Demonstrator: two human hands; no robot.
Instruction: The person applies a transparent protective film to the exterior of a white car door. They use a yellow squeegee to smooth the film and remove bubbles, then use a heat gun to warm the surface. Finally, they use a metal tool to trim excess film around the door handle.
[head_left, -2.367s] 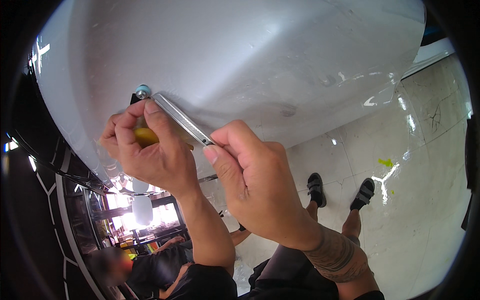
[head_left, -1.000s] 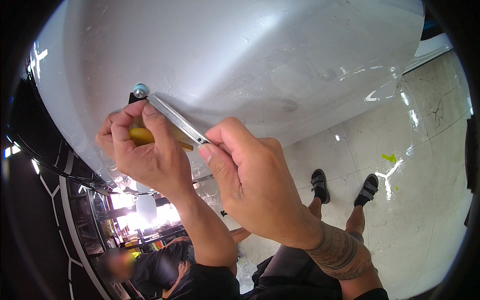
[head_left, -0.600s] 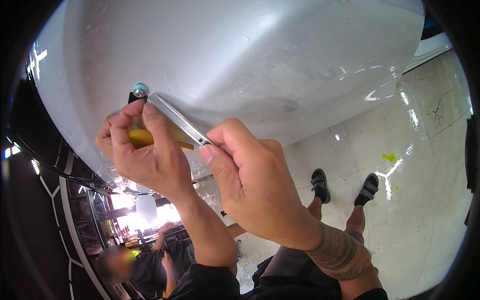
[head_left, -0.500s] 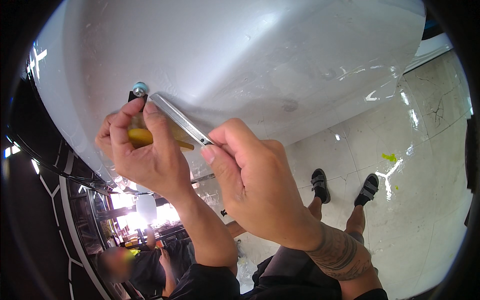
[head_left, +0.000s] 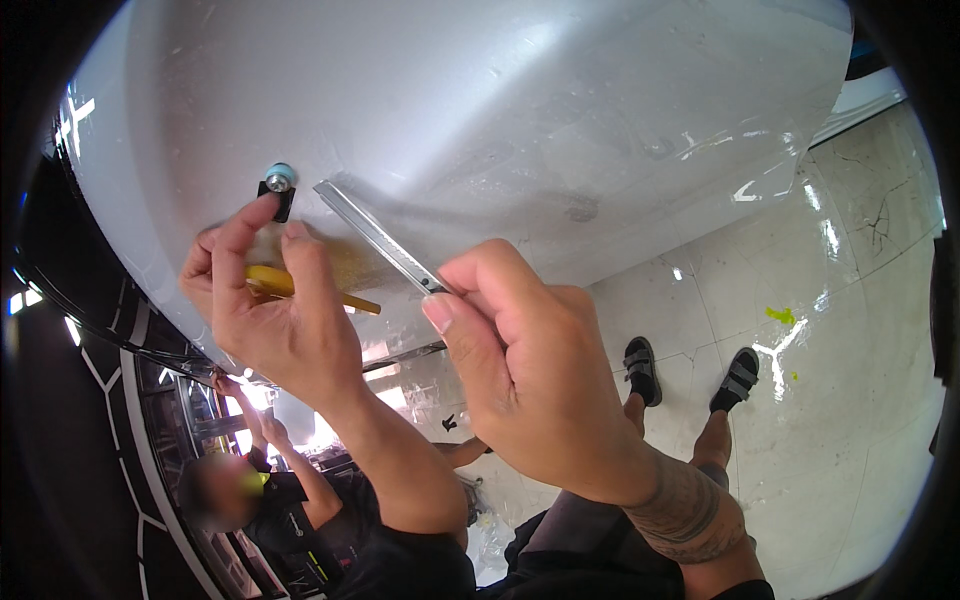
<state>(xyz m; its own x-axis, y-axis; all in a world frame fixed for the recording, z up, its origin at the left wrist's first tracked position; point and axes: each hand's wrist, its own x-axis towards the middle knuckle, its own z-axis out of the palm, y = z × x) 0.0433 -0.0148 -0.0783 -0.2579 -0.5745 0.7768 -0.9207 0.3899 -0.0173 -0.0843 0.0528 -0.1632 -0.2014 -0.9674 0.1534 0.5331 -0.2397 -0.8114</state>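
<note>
My right hand (head_left: 545, 375) pinches a slim metal snap-off cutter (head_left: 375, 235) near its lower end; its tip points up and left, apart from my left hand. My left hand (head_left: 285, 325) is curled around a flat yellow plastic scraper (head_left: 270, 281), partly hidden by the fingers. Its index fingertip touches a small black tab (head_left: 284, 208) at the white car panel (head_left: 330, 90). The thumb tip stands slightly apart from the tab. Just above the tab sits a metal bolt head with a light-blue ring (head_left: 281, 176). A clear, wet film (head_left: 690, 170) covers the panel and hangs beyond its edge.
A co-worker in a black shirt (head_left: 290, 515) stands at the lower left with raised arms. Tiled floor (head_left: 860, 400) lies below, with yellow-green scraps (head_left: 779, 315) on it. Feet in dark sandals (head_left: 738, 377) stand there. Dark glossy trim (head_left: 70, 290) borders the panel on the left.
My right hand and the cutter have shifted right, away from my left thumb. My left hand has dropped slightly down and left, its thumb leaving the tab. The co-worker's arms have risen.
</note>
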